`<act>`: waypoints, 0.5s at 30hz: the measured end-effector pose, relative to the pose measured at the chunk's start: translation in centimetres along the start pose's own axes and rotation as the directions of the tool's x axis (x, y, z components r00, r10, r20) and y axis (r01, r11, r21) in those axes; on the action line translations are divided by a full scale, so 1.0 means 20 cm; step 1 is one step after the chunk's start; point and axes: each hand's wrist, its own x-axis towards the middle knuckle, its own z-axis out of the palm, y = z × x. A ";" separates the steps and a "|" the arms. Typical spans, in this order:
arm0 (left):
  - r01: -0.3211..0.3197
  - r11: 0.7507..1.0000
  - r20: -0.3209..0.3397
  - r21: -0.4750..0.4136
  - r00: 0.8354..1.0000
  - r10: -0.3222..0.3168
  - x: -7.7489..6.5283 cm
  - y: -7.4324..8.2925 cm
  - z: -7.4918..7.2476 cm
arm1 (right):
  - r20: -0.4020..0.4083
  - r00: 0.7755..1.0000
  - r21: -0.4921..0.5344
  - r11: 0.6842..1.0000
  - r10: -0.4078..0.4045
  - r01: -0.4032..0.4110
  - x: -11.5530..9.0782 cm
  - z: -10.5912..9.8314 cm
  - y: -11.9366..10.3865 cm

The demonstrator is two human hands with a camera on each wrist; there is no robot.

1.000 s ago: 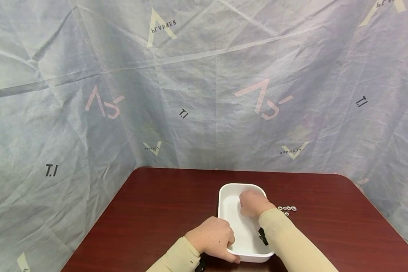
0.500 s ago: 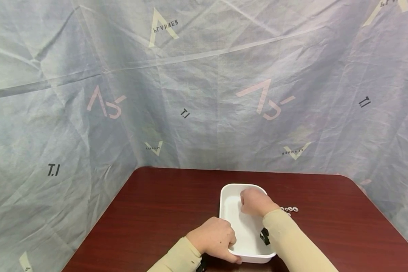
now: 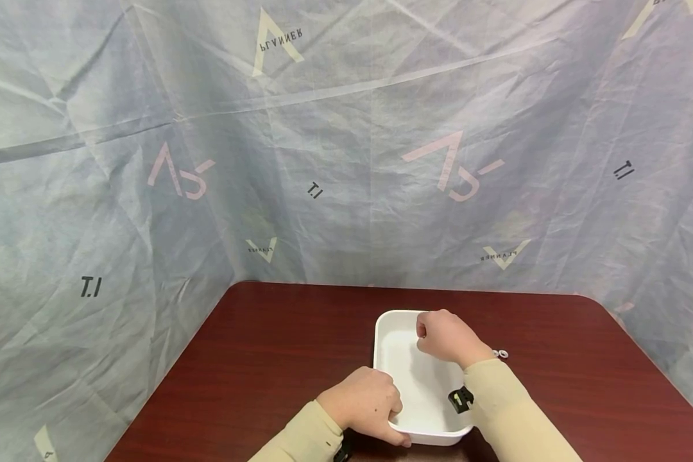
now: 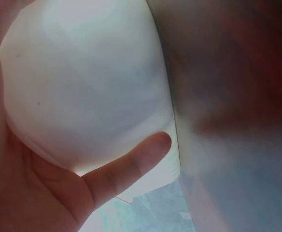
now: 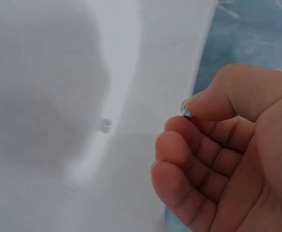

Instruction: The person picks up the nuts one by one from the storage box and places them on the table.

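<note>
A white rectangular plastic tray (image 3: 421,385) with rounded corners sits on the table in the head view. My left hand (image 3: 360,404) grips its near left corner, fingers curled over the rim and thumb outside; the left wrist view shows the thumb (image 4: 131,166) against the outer wall. Above the tray's far right part is my right hand (image 3: 447,337). In the right wrist view its thumb and index finger pinch a small clear, glassy piece (image 5: 185,108), mostly hidden by the fingertips. Another small clear piece (image 5: 105,125) lies inside the tray.
Small white ring-shaped pieces (image 3: 503,354) lie on the dark red table (image 3: 300,346) right of the tray, partly hidden by my right forearm. A grey printed cloth (image 3: 346,160) hangs behind the table and along its sides.
My right hand has risen from inside the tray and shifted right, toward the far right rim. It now covers more of the ring-shaped pieces. My left hand keeps its grip on the corner.
</note>
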 end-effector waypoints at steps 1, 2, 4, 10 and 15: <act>0.000 1.000 0.003 -0.007 1.000 0.000 0.00 0.00 0.00 | -0.001 1.000 0.008 1.000 0.006 -0.006 -0.01 -0.02 0.00; -0.001 1.000 0.005 -0.016 1.000 0.001 0.00 0.00 0.00 | -0.004 1.000 0.012 1.000 0.008 -0.008 -0.01 -0.03 -0.01; -0.003 1.000 0.008 -0.028 1.000 0.003 0.00 0.00 0.00 | -0.012 1.000 0.023 1.000 0.004 -0.003 -0.03 -0.07 -0.01; -0.013 0.999 0.013 -0.033 1.000 0.013 0.00 0.00 0.00 | -0.030 0.999 0.048 0.999 0.017 -0.015 -0.09 -0.17 -0.02; -0.004 0.999 0.041 -0.046 0.999 0.006 0.00 -0.01 -0.01 | -0.033 0.997 0.070 0.995 0.069 -0.066 -0.15 -0.22 0.03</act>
